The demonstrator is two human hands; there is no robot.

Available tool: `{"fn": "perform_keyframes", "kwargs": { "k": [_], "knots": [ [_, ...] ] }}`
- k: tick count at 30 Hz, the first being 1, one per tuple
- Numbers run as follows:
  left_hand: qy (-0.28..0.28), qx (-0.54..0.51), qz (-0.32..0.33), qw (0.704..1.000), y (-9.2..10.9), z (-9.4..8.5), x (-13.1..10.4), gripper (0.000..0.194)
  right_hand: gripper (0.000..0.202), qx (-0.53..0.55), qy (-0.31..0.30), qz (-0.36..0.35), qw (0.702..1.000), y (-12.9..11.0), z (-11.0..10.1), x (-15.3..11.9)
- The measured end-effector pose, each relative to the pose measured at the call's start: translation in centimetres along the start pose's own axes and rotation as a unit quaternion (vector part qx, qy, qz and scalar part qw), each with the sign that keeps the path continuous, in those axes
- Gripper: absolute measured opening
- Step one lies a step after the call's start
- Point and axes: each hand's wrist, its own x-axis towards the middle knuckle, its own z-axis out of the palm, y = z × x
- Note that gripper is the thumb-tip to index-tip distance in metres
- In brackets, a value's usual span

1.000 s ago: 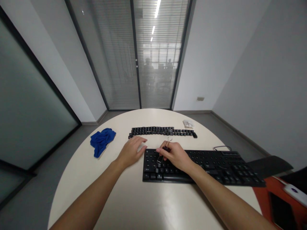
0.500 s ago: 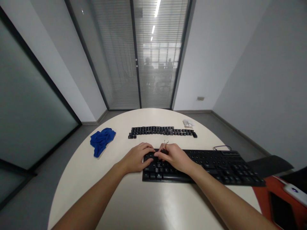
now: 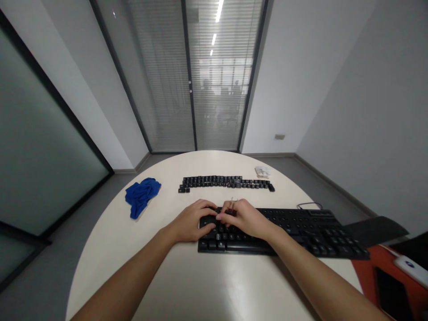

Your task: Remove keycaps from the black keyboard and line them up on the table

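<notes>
A black keyboard (image 3: 301,232) lies across the right half of the round table, with many keycaps off its upper rows. My left hand (image 3: 194,220) rests at its left end, thumb and fingers apart, and nothing shows in it. Beside it, my right hand (image 3: 242,218) is bent over the upper left keys in a pinch. A thin wire tool (image 3: 232,199) sticks up from behind its fingers; the tool's lower end is hidden. Loose black keycaps (image 3: 214,181) stand in rows beyond the keyboard.
A crumpled blue cloth (image 3: 142,194) lies at the table's left. Near the far right edge is a small clear plastic bag (image 3: 262,171). The keyboard's cable (image 3: 310,205) curls behind it. On a red surface (image 3: 364,272) at the lower right are a dark phone (image 3: 392,292) and a white device (image 3: 413,269).
The wire tool at my right hand has tipped and sunk slightly lower behind the fingers. My left hand has barely moved.
</notes>
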Motion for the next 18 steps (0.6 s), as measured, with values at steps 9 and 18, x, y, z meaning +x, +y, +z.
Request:
{"fn": "perform_keyframes", "kwargs": {
  "k": [9,18],
  "knots": [
    [-0.017,-0.070,0.011,0.997,0.0,0.7,0.3,0.020,0.031,0.064,-0.018,-0.011,0.998,2.0,0.3,0.3],
    [-0.010,-0.076,-0.017,0.997,0.5,1.2,0.6,0.013,0.034,0.090,-0.007,-0.025,0.996,2.2,0.3,0.4]
  ]
}}
